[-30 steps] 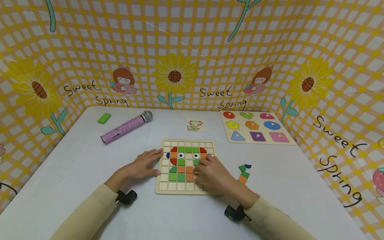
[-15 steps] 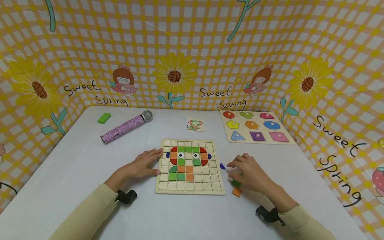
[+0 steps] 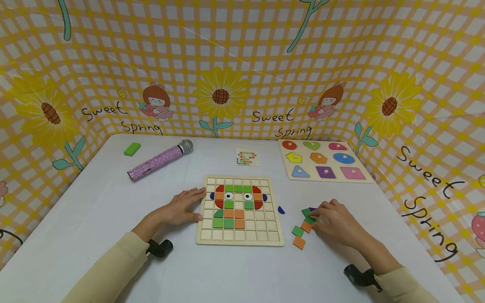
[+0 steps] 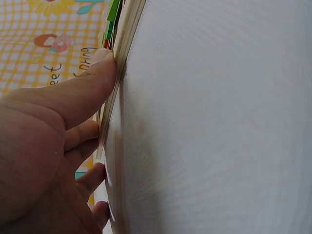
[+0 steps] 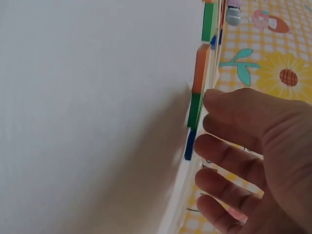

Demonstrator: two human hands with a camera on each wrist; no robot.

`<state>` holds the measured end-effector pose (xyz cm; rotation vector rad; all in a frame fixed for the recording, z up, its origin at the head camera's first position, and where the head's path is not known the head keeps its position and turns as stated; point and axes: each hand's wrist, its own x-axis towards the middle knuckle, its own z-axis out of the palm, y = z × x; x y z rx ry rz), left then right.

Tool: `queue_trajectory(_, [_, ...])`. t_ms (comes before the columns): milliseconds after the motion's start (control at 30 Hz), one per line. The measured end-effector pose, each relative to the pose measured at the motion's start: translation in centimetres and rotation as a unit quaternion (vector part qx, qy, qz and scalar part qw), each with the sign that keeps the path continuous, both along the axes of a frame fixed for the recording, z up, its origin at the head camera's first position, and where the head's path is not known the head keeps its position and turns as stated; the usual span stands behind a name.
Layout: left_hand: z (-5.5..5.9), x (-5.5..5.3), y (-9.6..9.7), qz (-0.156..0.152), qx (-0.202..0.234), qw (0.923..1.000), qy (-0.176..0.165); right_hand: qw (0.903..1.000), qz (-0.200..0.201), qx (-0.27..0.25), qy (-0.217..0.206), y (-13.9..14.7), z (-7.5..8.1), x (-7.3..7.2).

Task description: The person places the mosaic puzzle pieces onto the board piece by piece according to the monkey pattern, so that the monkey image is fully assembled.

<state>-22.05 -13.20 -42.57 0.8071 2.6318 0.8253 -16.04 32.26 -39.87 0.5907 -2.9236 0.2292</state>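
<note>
A wooden grid board (image 3: pixel 261 233) holds several coloured tiles and two eye pieces forming a face-like pattern. My left hand (image 3: pixel 181 207) rests at the board's left edge; in the left wrist view its thumb (image 4: pixel 95 85) touches the board's side. To the right of the board, my right hand (image 3: pixel 335 221) has its fingertips at a cluster of loose tiles, partly hiding them. Nearest its thumb lie a green tile (image 5: pixel 195 108) and an orange tile (image 5: pixel 200 68). No tile shows pinched between its fingers. Another green tile (image 3: pixel 297 231), an orange tile (image 3: pixel 299 242) and a blue half-round piece (image 3: pixel 281 210) lie closer to the board.
Behind the board lies a small pattern card (image 3: pixel 248 157). A shape puzzle with knobs (image 3: pixel 329 170) occupies the back right. At the back left are a glittery purple microphone (image 3: pixel 157 163) and a green block (image 3: pixel 132 149). Patterned cloth (image 3: pixel 235 50) rises behind the table.
My right hand has moved right, off the board and across to the loose tiles, uncovering the board's right side and the tiles beside it. The left hand has stayed in place.
</note>
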Motion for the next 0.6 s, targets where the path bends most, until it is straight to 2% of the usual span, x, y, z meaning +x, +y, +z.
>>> queue_trajectory(200, [0.04, -0.02, 0.02, -0.001, 0.002, 1.0000, 0.002, 0.9998, 0.005, 0.007, -0.017, 0.82, -0.26, -0.42])
queue_trajectory(600, [-0.28, -0.16, 0.00, 0.002, 0.000, 1.0000, -0.001, 0.9983, 0.034, 0.013, -0.046, 0.46, -0.19, -0.98])
